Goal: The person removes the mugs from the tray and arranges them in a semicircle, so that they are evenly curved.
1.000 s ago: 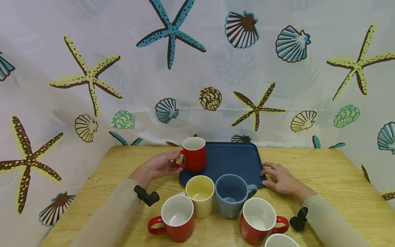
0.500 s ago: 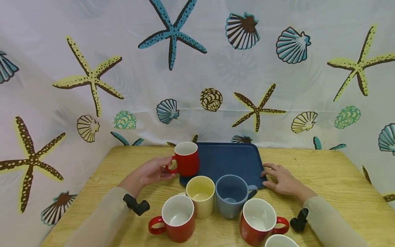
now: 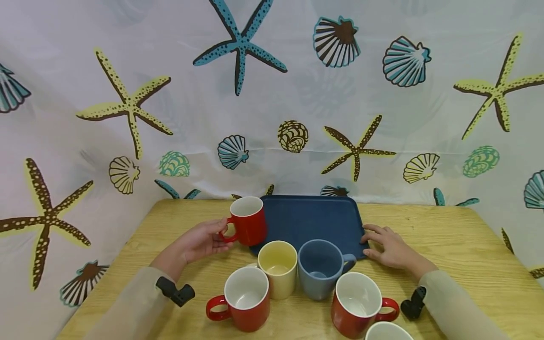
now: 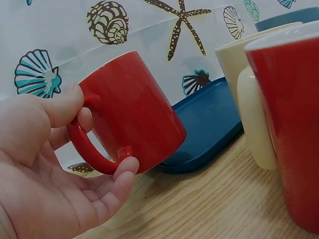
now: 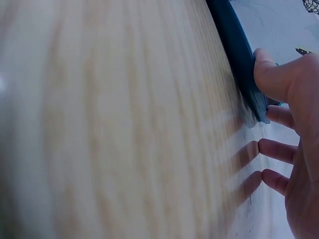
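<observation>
My left hand (image 3: 204, 243) holds a red mug (image 3: 251, 226) with a white inside by its handle, at the left end of a dark blue tray (image 3: 314, 219). In the left wrist view, thumb and fingers wrap the handle (image 4: 89, 149), and the mug's base seems to be off the table. My right hand (image 3: 388, 248) rests at the tray's right edge. Seen from the right wrist, the thumb touches the tray's side (image 5: 234, 50), while the other fingers, slightly bent, reach down beside it to the wood.
In front of the tray stand a yellow mug (image 3: 278, 269), a blue mug (image 3: 320, 271), two red mugs, one at left (image 3: 246, 302) and one at right (image 3: 357, 307), and a partly cropped white-rimmed mug (image 3: 387, 331). A shell-patterned cloth (image 3: 272, 104) hangs behind the wooden table (image 3: 433, 226).
My left hand has drawn the red mug leftward and a little nearer, from over the tray to its left edge. The right hand has stayed at the tray's right edge.
</observation>
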Motion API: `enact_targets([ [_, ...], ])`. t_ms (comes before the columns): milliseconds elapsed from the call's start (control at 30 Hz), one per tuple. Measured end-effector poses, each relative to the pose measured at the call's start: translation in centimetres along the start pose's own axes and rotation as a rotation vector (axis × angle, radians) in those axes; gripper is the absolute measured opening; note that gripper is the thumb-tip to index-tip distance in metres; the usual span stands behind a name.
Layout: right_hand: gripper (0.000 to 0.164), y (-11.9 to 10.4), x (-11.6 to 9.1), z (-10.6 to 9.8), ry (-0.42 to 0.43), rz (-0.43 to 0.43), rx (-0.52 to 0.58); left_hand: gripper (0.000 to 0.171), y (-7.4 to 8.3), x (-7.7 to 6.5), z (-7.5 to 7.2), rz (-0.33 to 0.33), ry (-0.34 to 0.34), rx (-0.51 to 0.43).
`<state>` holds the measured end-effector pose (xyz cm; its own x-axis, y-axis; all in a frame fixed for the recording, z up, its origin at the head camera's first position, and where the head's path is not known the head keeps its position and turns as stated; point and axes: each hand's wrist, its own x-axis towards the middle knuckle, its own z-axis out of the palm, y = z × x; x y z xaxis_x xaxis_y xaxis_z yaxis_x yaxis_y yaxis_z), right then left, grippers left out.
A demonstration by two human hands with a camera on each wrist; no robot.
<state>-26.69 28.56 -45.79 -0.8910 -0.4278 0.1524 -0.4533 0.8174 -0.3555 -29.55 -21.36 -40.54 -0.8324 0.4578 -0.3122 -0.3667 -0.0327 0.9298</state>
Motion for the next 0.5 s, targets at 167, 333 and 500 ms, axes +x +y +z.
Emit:
enact_targets([
  [167, 0.026, 0.1, 0.1, 0.1, 0.016, -0.027, 0.006, 0.026, -0.4, -0.9, -0.4, 0.006, 0.037, -0.023],
  [333, 0.026, 0.1, 0.1, 0.2, 0.026, -0.028, 0.001, 0.027, -0.5, -2.0, -0.9, 0.017, 0.038, -0.048],
  [500, 0.026, 0.1, 0.0, 0.1, 0.008, -0.001, 0.000, 0.029, -0.6, -3.2, -1.4, 0.044, 0.007, -0.059],
])
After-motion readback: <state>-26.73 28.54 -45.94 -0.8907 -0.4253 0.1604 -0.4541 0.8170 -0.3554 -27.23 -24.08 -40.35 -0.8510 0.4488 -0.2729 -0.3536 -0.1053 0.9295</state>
